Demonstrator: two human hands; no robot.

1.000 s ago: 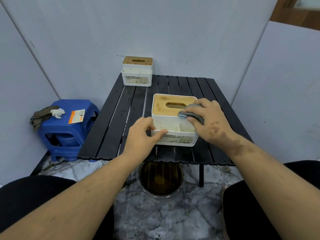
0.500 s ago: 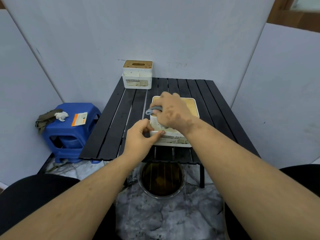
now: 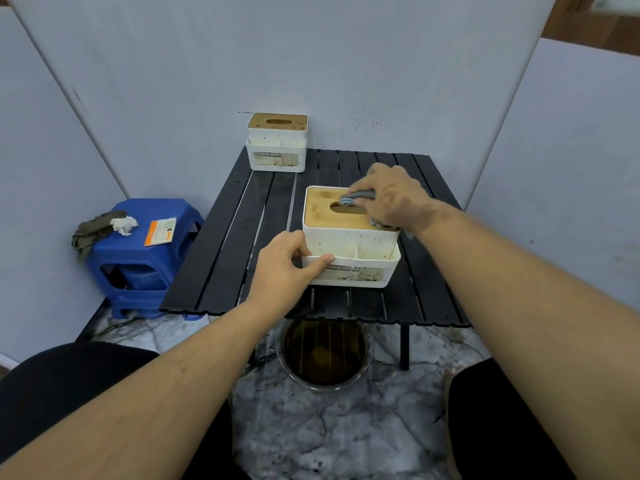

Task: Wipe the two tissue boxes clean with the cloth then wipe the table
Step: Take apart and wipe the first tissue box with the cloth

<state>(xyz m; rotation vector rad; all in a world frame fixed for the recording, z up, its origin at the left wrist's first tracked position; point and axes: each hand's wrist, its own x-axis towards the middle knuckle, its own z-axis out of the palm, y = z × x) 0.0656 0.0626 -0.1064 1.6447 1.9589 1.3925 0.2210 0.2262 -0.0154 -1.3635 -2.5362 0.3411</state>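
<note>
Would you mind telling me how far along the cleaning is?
Nothing looks finished. In hand: the right hand rubs the grey cloth over the near white tissue box's bamboo lid while the left hand steadies it. Left: the speckled far tissue box and the black slatted table.

Quick count: 2 white speckled plastic tissue boxes w/ bamboo lids, the near one [image 3: 349, 237] mid-table and the far one [image 3: 277, 143] at the back left corner. 1 black slatted table [image 3: 221, 258]. 1 grey cloth [image 3: 356, 199]. 2 bare hands, left [image 3: 284, 268] and right [image 3: 391, 199]. 1 blue plastic stool [image 3: 138, 258] on the left w/ 1 orange-and-white card [image 3: 160, 231], 1 crumpled white tissue [image 3: 124, 224], 1 olive rag [image 3: 91, 230]. 1 round clear bowl of brown liquid [image 3: 323, 355] on the floor.
</note>
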